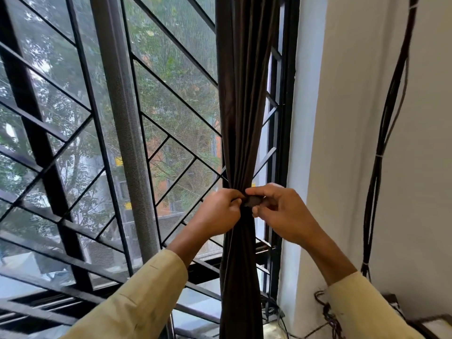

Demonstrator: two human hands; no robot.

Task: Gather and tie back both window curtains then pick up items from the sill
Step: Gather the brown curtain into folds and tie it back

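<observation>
A person in cream sleeves fastens a tie-back (253, 200) around a dark brown curtain (244, 106), gathered into one tight vertical column at the right end of a barred, mesh-screened window. The curtain's long axis runs straight up and down; the tie-back crosses it at right angles, at the narrowest point of the bundle, with the cloth flaring slightly above and below it.

Both hands meet at that waist. The left hand (220, 211) is curled in from the curtain's left side, fingertips pinching the near end of the tie-back against the fabric. The right hand (281, 211) comes from the curtain's right, thumb and forefinger pinched over the small dark knot or clasp at the front – which of the two it is cannot be told. The right hand sits more squarely over the fastening, so it appears the nearer one for any final tightening, a pull that would run sideways, across the curtain's axis.

A bundle of black cables (384, 143) hangs down the white wall well to the curtain's right. The second curtain and the sill items are not in view – by this picture, the tying step looks nearly done on this side

No brand, label or legible writing appears anywhere
</observation>
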